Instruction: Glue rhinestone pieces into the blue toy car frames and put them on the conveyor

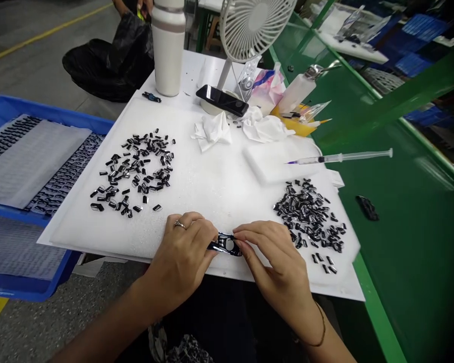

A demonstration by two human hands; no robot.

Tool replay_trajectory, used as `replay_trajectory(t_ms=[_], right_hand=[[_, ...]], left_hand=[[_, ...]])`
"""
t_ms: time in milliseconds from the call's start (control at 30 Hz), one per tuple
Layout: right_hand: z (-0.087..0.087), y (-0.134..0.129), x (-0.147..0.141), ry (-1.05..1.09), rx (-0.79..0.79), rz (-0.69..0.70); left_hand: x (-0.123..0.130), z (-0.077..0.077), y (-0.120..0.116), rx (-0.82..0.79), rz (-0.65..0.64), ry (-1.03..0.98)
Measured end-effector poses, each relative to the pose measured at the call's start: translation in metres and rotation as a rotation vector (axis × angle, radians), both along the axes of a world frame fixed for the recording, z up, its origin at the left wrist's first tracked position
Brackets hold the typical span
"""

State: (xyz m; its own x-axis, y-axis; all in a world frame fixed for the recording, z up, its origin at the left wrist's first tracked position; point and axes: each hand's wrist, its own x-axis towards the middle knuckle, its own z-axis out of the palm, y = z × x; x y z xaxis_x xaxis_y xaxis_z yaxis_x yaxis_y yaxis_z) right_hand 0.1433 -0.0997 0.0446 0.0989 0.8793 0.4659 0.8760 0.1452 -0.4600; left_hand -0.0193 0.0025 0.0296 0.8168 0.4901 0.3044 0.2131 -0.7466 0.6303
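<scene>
Near the front edge of the white foam mat (212, 191), a glossy black plastic part (227, 244) with a round opening is gripped between my two hands. My left hand (185, 252), with a ring on it, closes its fingers and thumb on the part's left end. At the other end, my right hand (274, 257) pinches the part between thumb and fingertips. Small black pieces (139, 166) lie scattered on the mat at the left. A denser pile of small black pieces (306, 214) sits to the right of my right hand.
A syringe (340, 158) rests on a foam block (276, 161). Behind are crumpled tissues (214, 130), a phone (222, 100), a fan (255, 25) and a white bottle (168, 50). A blue crate (60, 252) of black parts stands left. Another person's hand (146, 7) shows at the top.
</scene>
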Motion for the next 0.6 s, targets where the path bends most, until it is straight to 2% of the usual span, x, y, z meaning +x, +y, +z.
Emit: replay_trajectory(t_ms=[600], right_hand=[[-0.001,0.017,0.002,-0.159,-0.081,0.053]], left_hand=[[0.003,-0.002,0.003,-0.076,0.047,-0.036]])
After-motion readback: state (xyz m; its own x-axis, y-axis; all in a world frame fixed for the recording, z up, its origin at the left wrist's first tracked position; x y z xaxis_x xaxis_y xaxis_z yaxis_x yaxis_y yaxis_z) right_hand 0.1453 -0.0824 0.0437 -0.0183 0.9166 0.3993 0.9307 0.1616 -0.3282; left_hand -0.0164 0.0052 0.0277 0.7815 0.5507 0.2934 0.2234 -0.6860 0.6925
